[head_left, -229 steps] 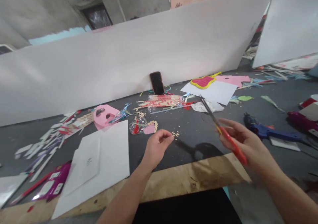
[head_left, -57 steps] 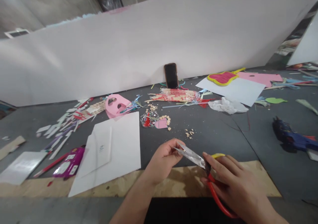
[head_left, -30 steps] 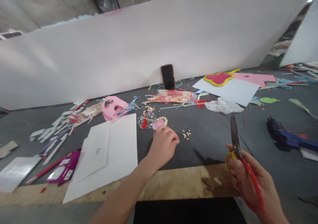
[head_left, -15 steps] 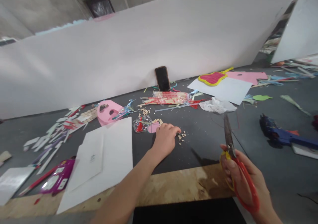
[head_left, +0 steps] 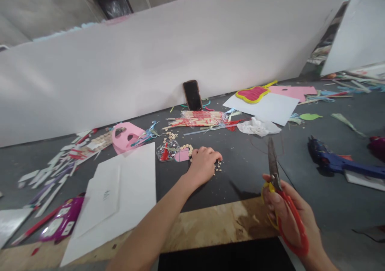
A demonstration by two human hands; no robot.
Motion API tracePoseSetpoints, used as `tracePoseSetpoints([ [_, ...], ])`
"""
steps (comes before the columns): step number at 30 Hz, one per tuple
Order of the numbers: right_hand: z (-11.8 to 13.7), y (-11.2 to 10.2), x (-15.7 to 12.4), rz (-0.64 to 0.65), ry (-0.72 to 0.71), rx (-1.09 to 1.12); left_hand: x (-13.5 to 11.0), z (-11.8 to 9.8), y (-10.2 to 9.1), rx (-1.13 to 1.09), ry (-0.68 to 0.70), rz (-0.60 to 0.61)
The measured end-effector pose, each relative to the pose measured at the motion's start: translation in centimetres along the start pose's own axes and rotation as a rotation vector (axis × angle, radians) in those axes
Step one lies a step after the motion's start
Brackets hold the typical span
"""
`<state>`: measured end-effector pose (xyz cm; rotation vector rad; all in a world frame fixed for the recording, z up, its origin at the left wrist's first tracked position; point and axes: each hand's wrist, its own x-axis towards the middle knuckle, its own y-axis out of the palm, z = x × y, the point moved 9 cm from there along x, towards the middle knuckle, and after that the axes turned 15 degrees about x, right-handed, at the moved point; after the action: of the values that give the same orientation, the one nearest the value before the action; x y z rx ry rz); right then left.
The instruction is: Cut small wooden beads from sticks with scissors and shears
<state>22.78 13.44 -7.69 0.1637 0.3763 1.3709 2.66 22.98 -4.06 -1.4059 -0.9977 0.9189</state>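
Note:
My left hand [head_left: 204, 164] reaches out over the dark table, fingers curled down onto a small scatter of pale beads [head_left: 218, 166]. What the fingertips pinch is hidden. My right hand [head_left: 290, 219] is closed around the red and yellow handles of a pair of scissors [head_left: 275, 174], blades together and pointing up and away. A clear packet of beads with a pink piece [head_left: 174, 152] lies just left of my left hand.
White sheets [head_left: 120, 191] lie at front left, a pink mask [head_left: 126, 136] behind them. A phone [head_left: 192, 94] leans on the white board. A blue glue gun [head_left: 333, 160] lies at right. A bundle of sticks [head_left: 198, 119] and crumpled plastic [head_left: 258, 126] sit mid-table.
My left hand has left the scissor blades and reached forward to the loose beads. My right hand drew the scissors back to the right and tipped them upright.

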Motion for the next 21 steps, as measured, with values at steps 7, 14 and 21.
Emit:
tracePoseSetpoints([
  [7,0.0,0.2,0.1,0.015,-0.018,0.032,-0.6,2.3,-0.6,0.045,-0.055,-0.004],
  [14,-0.2,0.2,0.0,0.023,0.007,0.021,-0.5,1.5,-0.3,0.063,-0.027,0.004],
  [21,0.3,0.4,-0.1,0.030,-0.035,-0.035,-1.4,1.7,-0.7,0.022,-0.051,-0.019],
])
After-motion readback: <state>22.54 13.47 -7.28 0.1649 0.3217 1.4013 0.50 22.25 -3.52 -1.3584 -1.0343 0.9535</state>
